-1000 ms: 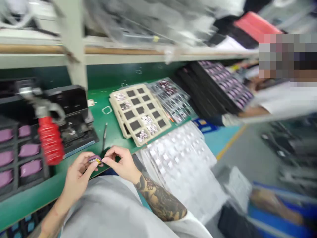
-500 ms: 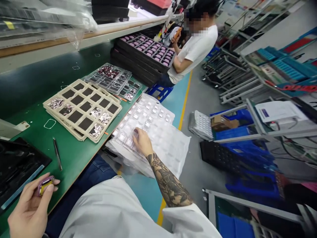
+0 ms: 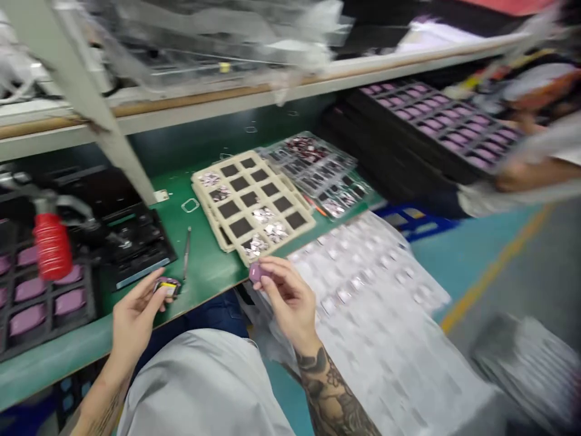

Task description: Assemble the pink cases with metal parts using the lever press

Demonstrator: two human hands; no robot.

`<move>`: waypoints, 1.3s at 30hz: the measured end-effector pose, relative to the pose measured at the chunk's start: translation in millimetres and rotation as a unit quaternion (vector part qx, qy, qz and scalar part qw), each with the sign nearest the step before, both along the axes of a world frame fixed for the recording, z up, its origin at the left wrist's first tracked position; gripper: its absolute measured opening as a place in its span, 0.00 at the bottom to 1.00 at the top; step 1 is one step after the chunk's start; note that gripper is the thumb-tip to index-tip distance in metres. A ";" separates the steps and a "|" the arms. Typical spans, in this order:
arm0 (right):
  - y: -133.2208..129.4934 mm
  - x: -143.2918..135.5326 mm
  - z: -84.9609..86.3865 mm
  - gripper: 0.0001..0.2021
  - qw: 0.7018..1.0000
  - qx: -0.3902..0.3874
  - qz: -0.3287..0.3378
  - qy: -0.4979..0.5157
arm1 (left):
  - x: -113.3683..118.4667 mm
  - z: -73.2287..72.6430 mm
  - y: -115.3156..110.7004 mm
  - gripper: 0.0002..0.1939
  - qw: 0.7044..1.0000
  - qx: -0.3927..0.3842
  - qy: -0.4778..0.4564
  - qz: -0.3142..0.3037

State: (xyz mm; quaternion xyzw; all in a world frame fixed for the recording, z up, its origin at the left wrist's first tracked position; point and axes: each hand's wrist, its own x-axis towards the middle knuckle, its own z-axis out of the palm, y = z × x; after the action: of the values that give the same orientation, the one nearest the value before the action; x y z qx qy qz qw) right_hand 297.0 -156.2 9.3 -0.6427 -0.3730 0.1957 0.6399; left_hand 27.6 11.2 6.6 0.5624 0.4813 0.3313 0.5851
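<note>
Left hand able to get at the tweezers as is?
Probably yes: the tweezers lie on the green bench near the left hand, nothing seen blocking the way, though it holds a yellow-marked part.

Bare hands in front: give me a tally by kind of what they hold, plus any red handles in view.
Yellow-marked part, left hand: 1
Purple piece, right hand: 1
Red handle: 1
Total: 3
</note>
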 end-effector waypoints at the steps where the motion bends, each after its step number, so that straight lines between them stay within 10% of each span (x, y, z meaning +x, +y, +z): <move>1: 19.5 -13.7 3.3 0.12 0.999 0.010 0.048 0.009 | 3.7 3.8 1.1 0.27 0.999 -0.021 -0.029 0.003; 7: 111.3 -78.5 11.5 0.20 0.965 0.044 0.234 -0.112 | 1.9 19.3 12.0 0.19 0.984 -0.070 -0.158 0.035; 14: 157.0 -104.7 8.2 0.20 0.928 0.054 0.321 -0.181 | -19.8 20.0 17.8 0.18 0.973 -0.064 -0.207 0.079; 32: 165.4 -126.5 3.7 0.08 0.966 -0.049 0.251 -0.034 | -33.2 7.0 37.1 0.10 0.992 0.110 -0.049 0.048; 39: 187.0 -90.9 35.1 0.23 0.961 0.121 0.103 -0.226 | -31.4 9.8 35.6 0.24 0.975 -0.090 -0.179 0.091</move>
State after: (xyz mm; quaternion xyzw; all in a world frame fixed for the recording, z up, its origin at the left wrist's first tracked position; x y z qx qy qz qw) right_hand 206.0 30.8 44.4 -0.5461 -0.5933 0.0637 0.5879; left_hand -3.7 46.7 16.4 0.3927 0.4461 0.4339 0.6772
